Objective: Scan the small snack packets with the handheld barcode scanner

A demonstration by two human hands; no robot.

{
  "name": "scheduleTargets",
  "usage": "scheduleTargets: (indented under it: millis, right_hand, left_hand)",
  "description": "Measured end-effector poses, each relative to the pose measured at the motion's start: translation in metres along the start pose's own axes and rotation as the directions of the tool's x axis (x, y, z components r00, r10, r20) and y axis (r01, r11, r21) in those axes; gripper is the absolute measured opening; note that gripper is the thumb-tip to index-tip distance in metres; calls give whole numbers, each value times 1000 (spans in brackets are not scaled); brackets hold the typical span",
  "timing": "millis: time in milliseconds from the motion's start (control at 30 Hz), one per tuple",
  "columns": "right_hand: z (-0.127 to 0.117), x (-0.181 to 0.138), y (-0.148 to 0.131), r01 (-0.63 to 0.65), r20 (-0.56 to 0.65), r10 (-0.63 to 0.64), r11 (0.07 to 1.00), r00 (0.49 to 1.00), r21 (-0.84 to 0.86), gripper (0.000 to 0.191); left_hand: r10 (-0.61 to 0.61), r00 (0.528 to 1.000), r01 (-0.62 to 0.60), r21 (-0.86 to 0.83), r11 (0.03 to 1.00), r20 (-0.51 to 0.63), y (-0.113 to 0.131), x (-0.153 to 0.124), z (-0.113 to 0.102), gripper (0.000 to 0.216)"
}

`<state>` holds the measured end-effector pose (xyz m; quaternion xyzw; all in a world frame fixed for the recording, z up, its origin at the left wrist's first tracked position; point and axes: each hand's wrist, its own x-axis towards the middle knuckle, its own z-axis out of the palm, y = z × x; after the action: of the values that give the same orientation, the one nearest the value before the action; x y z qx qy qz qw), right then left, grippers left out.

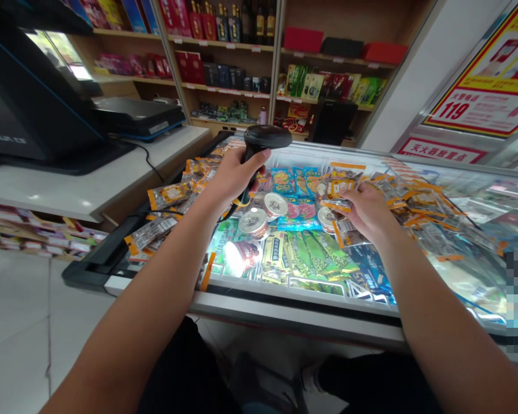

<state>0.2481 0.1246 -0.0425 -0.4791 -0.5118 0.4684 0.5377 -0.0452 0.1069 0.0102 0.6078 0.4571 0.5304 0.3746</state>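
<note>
My left hand [237, 175] is wrapped round the grip of a black barcode scanner [267, 137], held above the glass-topped freezer [293, 307]. Its cable trails down to the left. Orange-and-clear snack packets [168, 195] lie in a pile on the left, under and beyond my left forearm. My right hand [366, 210] is closed on some snack packets [343, 184] of the same kind, with the fingertips partly hidden among them. More such packets [431, 213] are heaped on the glass to its right. Ice-cream tubs [254, 221] and green ice-cream packs [315, 253] show below the glass.
A white counter [56, 190] with a black checkout terminal [34, 103] and a scale [138, 115] stands at the left. Behind the freezer are shelves [224, 43] of bottles and boxes. Fire-safety signs [466, 109] hang at the right.
</note>
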Motion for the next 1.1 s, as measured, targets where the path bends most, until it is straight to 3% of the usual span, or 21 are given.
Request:
scheduleTargets:
  millis: [67, 167, 267, 367, 533, 733, 1100]
  right_hand:
    - [3, -4, -9, -19, -4, 20, 975, 1000, 220, 30]
    - [3, -11, -20, -110, 14, 114, 909, 993, 401, 24]
    - [3, -17, -26, -190, 134, 144, 865, 980, 465, 47]
    - [5, -20, -28, -133, 138, 82, 895, 987, 425, 57]
    - [9, -24, -27, 4, 37, -9, 989, 999, 145, 66]
    - [10, -18, -15, 92, -50, -82, 965, 995, 245, 59]
    - [6, -17, -11, 186, -57, -190, 980, 980, -64, 73]
  left_hand:
    - [28, 998, -28, 2, 1000, 60, 2, -3, 1, 22]
    - [71, 978, -76, 17, 997, 196, 6, -8, 3, 20]
    - [107, 933, -132, 50, 990, 342, 8, -12, 5, 24]
    - [79, 891, -135, 97, 986, 446, 9, -16, 6, 30]
    - [-2, 831, -26, 42, 999, 556, 12, -24, 9, 37]
    - [-62, 750, 72, 12, 997, 658, 11, -29, 10, 44]
    - [-68, 742, 107, -18, 994, 667, 10, -29, 12, 44]
